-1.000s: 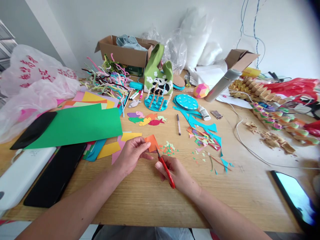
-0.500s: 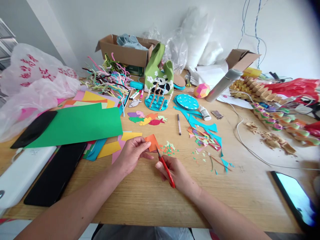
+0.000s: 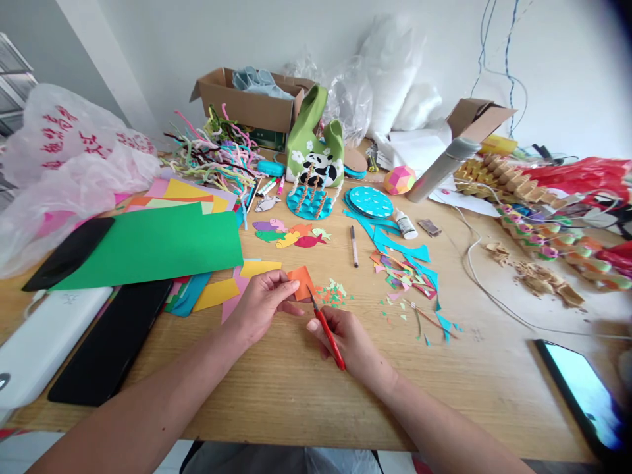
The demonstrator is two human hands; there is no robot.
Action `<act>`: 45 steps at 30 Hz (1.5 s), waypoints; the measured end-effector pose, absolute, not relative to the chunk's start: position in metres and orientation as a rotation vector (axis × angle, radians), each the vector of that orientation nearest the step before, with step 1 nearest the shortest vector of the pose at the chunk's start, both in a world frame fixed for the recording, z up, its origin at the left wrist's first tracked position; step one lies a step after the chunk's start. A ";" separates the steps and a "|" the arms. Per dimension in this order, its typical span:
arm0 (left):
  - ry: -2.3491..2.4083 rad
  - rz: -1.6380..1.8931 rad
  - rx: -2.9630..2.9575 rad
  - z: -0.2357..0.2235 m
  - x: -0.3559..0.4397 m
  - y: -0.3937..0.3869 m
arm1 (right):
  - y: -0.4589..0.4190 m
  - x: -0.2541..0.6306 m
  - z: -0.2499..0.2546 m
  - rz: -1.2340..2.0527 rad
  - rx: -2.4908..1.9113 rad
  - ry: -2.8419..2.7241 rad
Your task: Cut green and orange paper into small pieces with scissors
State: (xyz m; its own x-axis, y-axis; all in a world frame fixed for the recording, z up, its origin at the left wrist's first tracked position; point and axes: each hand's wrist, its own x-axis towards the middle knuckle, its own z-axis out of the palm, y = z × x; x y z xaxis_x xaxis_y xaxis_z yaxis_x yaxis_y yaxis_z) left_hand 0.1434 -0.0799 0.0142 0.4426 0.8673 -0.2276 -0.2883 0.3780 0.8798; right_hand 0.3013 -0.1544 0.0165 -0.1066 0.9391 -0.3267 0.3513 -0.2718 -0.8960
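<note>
Between the thumb and fingers of my left hand (image 3: 266,299) is a small piece of orange paper (image 3: 301,282), held a little above the table. My right hand (image 3: 345,339) is closed around the red handles of a pair of scissors (image 3: 330,339). The blades point up and left, and their tips meet the paper's right side. Just behind the scissors lies a small heap of green and orange paper snippets (image 3: 334,293). Farther back, several coloured paper fish (image 3: 291,235) lie in a cluster, and a pen (image 3: 354,246) rests to their right.
Green card (image 3: 168,243) and coloured sheets are stacked at the left, near a black phone-like slab (image 3: 111,349). Blue paper strips (image 3: 399,247) and offcuts lie right of the pen. A grey flask (image 3: 444,169) stands behind, and a lit phone (image 3: 577,395) sits at the right edge.
Both hands, the orange paper and the scissors keep almost the same position. Only a very slight shift of the whole view shows.
</note>
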 end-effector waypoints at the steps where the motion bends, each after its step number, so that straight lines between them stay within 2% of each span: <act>1: 0.791 0.844 0.878 0.015 0.143 -0.080 | -0.154 0.301 0.017 1.390 -1.621 -1.430; 45: 0.778 0.718 0.913 0.017 0.145 -0.083 | -0.155 0.297 0.017 1.438 -1.613 -1.349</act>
